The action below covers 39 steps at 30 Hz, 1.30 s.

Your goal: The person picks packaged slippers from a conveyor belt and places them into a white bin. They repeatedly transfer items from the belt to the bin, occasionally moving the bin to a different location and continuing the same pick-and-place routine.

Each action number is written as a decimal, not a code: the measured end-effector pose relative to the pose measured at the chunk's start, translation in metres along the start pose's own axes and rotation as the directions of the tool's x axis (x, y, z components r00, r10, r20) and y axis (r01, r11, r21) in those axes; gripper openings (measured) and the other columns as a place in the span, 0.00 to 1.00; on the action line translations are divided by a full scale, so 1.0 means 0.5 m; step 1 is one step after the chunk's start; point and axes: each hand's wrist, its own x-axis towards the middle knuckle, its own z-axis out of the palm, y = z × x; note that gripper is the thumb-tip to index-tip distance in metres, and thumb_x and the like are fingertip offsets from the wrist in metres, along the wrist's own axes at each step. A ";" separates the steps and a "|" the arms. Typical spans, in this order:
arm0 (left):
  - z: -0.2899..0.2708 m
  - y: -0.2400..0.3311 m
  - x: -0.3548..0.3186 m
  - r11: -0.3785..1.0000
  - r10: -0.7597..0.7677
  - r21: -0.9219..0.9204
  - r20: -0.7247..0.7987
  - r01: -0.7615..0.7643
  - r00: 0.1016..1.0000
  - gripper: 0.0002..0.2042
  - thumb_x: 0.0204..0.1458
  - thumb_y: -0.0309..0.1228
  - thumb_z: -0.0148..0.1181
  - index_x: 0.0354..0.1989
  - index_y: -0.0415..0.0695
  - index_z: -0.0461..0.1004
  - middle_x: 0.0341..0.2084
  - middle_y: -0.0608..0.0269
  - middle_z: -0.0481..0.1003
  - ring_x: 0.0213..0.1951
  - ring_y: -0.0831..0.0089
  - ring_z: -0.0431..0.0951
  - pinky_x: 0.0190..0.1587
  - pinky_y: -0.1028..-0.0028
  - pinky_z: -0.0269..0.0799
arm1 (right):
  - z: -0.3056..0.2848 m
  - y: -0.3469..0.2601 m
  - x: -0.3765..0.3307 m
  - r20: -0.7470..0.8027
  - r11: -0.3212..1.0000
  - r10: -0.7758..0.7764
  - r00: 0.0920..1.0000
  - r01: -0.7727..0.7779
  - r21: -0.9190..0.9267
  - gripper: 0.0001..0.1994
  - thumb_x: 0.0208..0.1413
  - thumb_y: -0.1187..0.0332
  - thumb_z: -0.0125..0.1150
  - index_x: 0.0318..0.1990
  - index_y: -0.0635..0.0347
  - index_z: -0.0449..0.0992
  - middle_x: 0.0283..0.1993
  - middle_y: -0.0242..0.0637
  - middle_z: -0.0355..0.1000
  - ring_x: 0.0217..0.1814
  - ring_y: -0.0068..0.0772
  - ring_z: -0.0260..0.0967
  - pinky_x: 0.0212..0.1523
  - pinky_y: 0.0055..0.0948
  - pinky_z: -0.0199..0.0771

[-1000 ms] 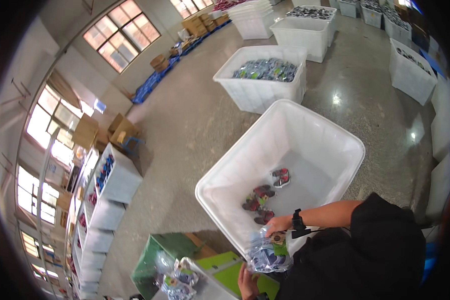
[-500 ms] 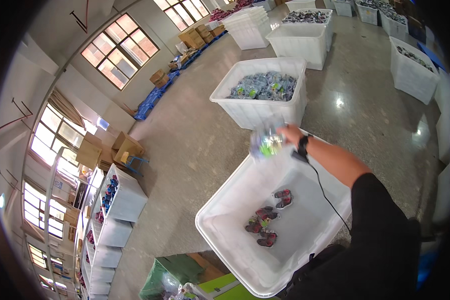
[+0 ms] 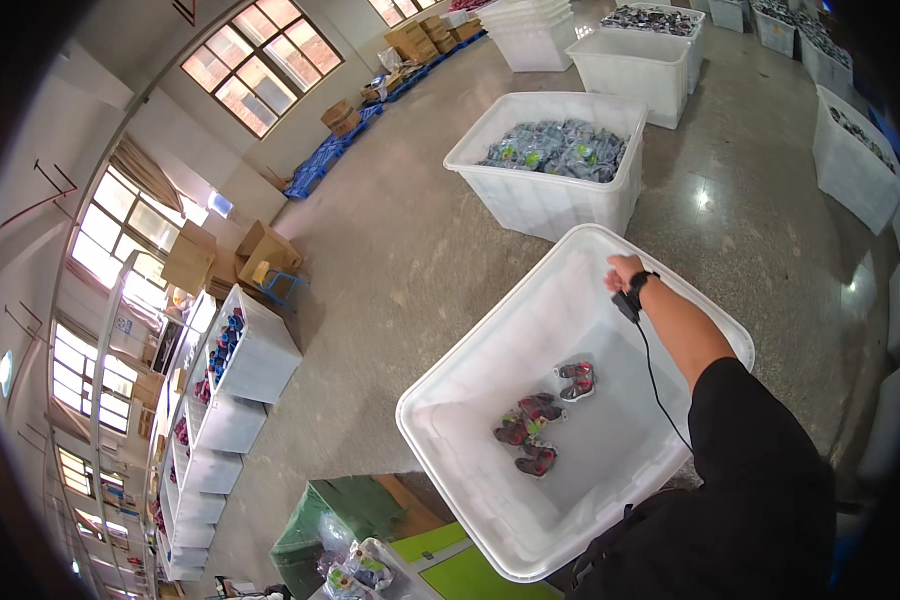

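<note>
My right hand (image 3: 625,274), with a black watch and a cable at the wrist, is over the far right wall of the large white bin (image 3: 440,385) in front of me. Its loosely bent fingers hold nothing that I can see. On the bin floor lie several small dark grey and red shoes: one pair (image 3: 575,381) to the right, others (image 3: 525,430) grouped to the left, some seemingly in clear wrap. Just beyond stands a second white bin (image 3: 545,196), filled with clear plastic bags (image 3: 555,148) that show grey and green contents. My left hand is out of view.
White bins (image 3: 260,350) line the left side, the nearest with blue and red items. More white bins (image 3: 630,75) stand far ahead and at the right (image 3: 855,165). Near the lower edge is a green-covered box (image 3: 345,525) beside bagged items (image 3: 365,570). Blue pallets (image 3: 320,165) run along the wall.
The clear plastic bag in my right hand is gone from it; my hand has drawn back toward the near bin. The view has shifted slightly. The shoes in the near bin lie as before.
</note>
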 end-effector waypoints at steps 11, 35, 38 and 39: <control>-0.020 -0.017 0.005 1.000 -0.010 0.005 -0.013 0.010 1.000 0.20 0.54 0.36 0.59 0.53 0.44 0.67 0.33 0.63 0.75 0.30 0.73 0.74 0.28 0.73 0.72 | -0.165 0.275 -0.133 -0.038 0.959 0.216 0.976 -0.219 -0.180 0.12 0.49 0.65 0.58 0.32 0.66 0.68 0.23 0.43 0.68 0.22 0.39 0.71 0.18 0.36 0.72; -0.492 -0.208 0.106 0.948 0.180 -0.221 -0.227 -0.230 0.957 0.22 0.50 0.31 0.62 0.53 0.36 0.68 0.29 0.59 0.76 0.27 0.74 0.76 0.24 0.78 0.72 | -0.254 0.741 -0.487 -0.032 0.701 0.386 0.922 -0.316 -0.639 0.10 0.54 0.62 0.51 0.29 0.58 0.66 0.21 0.39 0.67 0.20 0.40 0.71 0.17 0.40 0.72; -0.609 -0.203 0.130 0.975 0.213 0.142 -0.397 -0.169 0.893 0.21 0.47 0.40 0.63 0.42 0.34 0.75 0.24 0.55 0.78 0.27 0.70 0.78 0.30 0.71 0.73 | -0.216 0.774 -0.547 0.019 0.711 0.370 0.929 -0.270 -0.650 0.11 0.54 0.59 0.50 0.32 0.57 0.68 0.22 0.38 0.68 0.22 0.40 0.70 0.21 0.39 0.72; -0.646 -0.198 0.134 0.942 0.281 0.305 -0.479 -0.142 0.832 0.20 0.47 0.40 0.63 0.40 0.34 0.76 0.26 0.51 0.78 0.30 0.66 0.79 0.34 0.69 0.73 | -0.193 0.773 -0.572 0.026 0.699 0.417 0.909 -0.302 -0.648 0.13 0.54 0.58 0.51 0.34 0.59 0.69 0.22 0.39 0.67 0.23 0.39 0.70 0.23 0.38 0.73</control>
